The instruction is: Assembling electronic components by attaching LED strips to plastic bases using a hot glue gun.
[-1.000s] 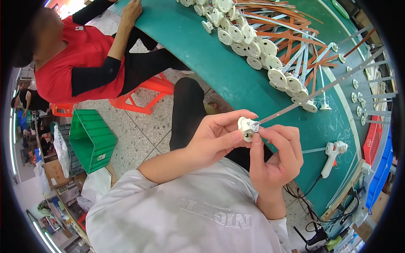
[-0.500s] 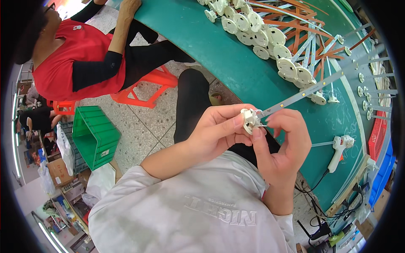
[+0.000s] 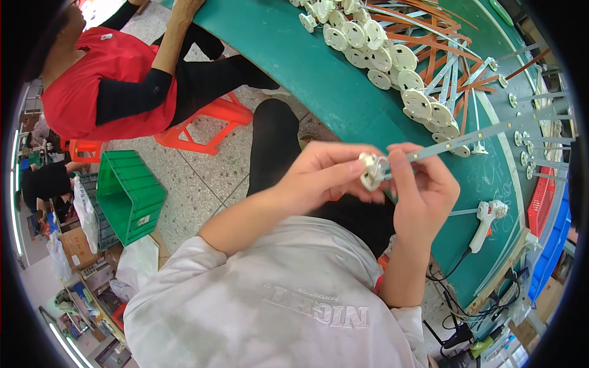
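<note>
A white round plastic end cap (image 3: 370, 173) is pinched between the thumb and fingers of my left hand (image 3: 320, 175). From it a long, thin LED strip (image 3: 481, 133) with small yellowish chips runs up to the right. My right hand (image 3: 424, 191) grips this strip just beside the cap, thumb on top and fingers behind. Both hands are closed and held over my lap, near the table's edge. Motion blurs the cap, and the strip's joint with it is partly hidden by the fingers.
On the green table (image 3: 270, 40) lies a heap of similar white caps (image 3: 417, 103) with grey and orange strips (image 3: 432, 43). A white glue gun (image 3: 489, 226) rests at right, its cable hanging down. A red basket (image 3: 541, 199), a green crate (image 3: 132, 196) and a co-worker in red (image 3: 101, 86) are nearby.
My right hand has moved from the thin white wire at the cap up onto the LED strip, which it now grips. The strip has tilted lower. My left hand still holds the cap.
</note>
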The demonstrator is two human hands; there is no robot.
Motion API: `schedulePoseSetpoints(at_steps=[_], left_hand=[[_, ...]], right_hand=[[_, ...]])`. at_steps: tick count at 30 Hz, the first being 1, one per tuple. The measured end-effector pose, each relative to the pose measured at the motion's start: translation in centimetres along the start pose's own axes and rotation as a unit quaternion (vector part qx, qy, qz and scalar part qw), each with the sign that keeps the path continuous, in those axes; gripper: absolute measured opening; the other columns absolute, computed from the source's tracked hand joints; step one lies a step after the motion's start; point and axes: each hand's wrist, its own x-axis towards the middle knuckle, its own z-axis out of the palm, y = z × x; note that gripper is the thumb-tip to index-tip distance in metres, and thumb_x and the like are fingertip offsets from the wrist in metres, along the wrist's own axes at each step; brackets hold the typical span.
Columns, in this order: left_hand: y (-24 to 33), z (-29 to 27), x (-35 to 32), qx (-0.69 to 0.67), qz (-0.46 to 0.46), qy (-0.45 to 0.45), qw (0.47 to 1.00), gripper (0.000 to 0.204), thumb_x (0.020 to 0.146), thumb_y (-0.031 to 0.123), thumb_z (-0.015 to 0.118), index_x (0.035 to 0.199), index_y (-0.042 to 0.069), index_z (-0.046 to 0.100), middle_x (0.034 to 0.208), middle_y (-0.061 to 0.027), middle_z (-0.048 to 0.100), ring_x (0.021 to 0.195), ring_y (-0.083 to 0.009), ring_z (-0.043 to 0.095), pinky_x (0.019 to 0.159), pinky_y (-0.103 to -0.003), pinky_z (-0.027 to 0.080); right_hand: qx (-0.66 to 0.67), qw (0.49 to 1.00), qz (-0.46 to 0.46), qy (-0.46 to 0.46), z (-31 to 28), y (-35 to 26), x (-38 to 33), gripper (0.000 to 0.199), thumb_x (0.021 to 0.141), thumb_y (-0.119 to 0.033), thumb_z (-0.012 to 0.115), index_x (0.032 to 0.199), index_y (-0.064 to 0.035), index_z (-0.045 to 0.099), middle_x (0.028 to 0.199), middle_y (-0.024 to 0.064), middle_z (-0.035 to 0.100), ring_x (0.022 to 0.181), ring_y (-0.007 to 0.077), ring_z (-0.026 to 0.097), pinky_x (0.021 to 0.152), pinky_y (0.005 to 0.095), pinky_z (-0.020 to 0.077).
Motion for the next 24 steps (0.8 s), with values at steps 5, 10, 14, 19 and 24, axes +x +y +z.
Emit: schedulePoseSetpoints(at_steps=[5, 10, 14, 19, 24], left_hand=[[0.8, -2.3, 4.5, 0.582, 0.39, 0.092, 0.708, 0.051, 0.063, 0.016, 0.082, 0.11, 0.003, 0.065, 0.103, -0.0151, 0.067, 0.091, -0.0275, 0.064, 0.079, -0.034, 0.051], [-0.7, -3.8, 6.6, 0.634, 0.39, 0.117, 0.658, 0.043, 0.061, 0.018, 0.081, 0.101, 0.007, 0.069, 0.079, -0.0084, 0.067, 0.09, -0.0251, 0.061, 0.075, -0.037, 0.049], [-0.5, -3.8, 6.6, 0.663, 0.325, 0.137, 0.66, 0.031, 0.062, 0.019, 0.079, 0.09, 0.008, 0.072, 0.069, -0.0061, 0.064, 0.083, -0.0251, 0.058, 0.069, -0.038, 0.045], [-0.7, -3.8, 7.0, 0.684, 0.295, 0.134, 0.654, 0.024, 0.061, 0.019, 0.079, 0.082, 0.008, 0.073, 0.063, -0.0074, 0.06, 0.079, -0.026, 0.057, 0.067, -0.038, 0.045], [-0.3, -3.8, 6.7, 0.702, 0.255, 0.13, 0.652, 0.02, 0.062, 0.02, 0.079, 0.074, 0.006, 0.071, 0.063, -0.009, 0.06, 0.078, -0.0264, 0.058, 0.066, -0.038, 0.046]], right_hand=[[-0.181, 0.967, -0.158, 0.081, -0.2, 4.0, 3.0, 0.011, 0.084, -0.001, 0.071, 0.093, 0.0057, 0.07, 0.079, 0.0048, 0.068, 0.065, 0.0059, 0.058, 0.058, 0.0177, 0.0448], [-0.29, 0.937, -0.172, 0.09, -0.1, 6.6, 4.6, 0.011, 0.083, -0.002, 0.072, 0.091, 0.0052, 0.07, 0.081, 0.005, 0.069, 0.071, 0.0073, 0.061, 0.064, 0.0201, 0.0492], [-0.351, 0.9, -0.251, 0.064, 0.3, 7.1, 5.1, 0.01, 0.084, -0.004, 0.072, 0.085, 0.0058, 0.071, 0.08, 0.0068, 0.07, 0.068, 0.0069, 0.061, 0.062, 0.0201, 0.0488], [-0.396, 0.863, -0.3, 0.087, 0.3, 8.0, 5.6, 0.013, 0.086, -0.006, 0.071, 0.083, 0.0064, 0.07, 0.079, 0.0077, 0.07, 0.063, 0.007, 0.058, 0.057, 0.0196, 0.0461], [-0.415, 0.838, -0.339, 0.101, 0.2, 8.6, 5.4, 0.014, 0.086, -0.006, 0.071, 0.081, 0.0075, 0.069, 0.075, 0.0094, 0.07, 0.061, 0.0084, 0.059, 0.056, 0.0202, 0.0466]])
